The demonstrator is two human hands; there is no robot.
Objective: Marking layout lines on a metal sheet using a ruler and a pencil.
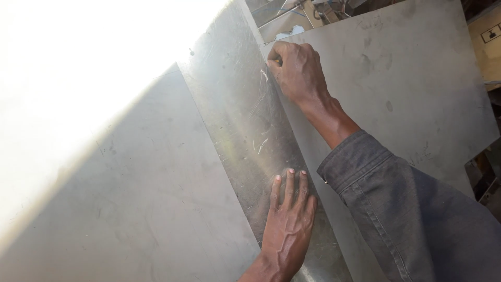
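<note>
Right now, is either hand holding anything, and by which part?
The right hand pinches a small tool at the strip's edge; the tool is mostly hidden, so the grip point cannot be told. The left hand presses flat on the strip, holding nothing.

Grey, scuffed narrow metal strip [245, 120]: showing silver-grey under the flat fingers of the left hand [287, 224], streaked with fine pale scratches, and carrying a short white mark just beside the curled fingers of the right hand [297, 68].

Dull grey flat metal sheet [412, 89]: lying beyond the right fingers, mottled with darker smudges and faint scribbled marks.

Matt grey lower metal sheet [141, 209]: fading into glaring white, left of the left fingers.

Dark grey denim sleeve [407, 214]: showing paler seam stitching.
</note>
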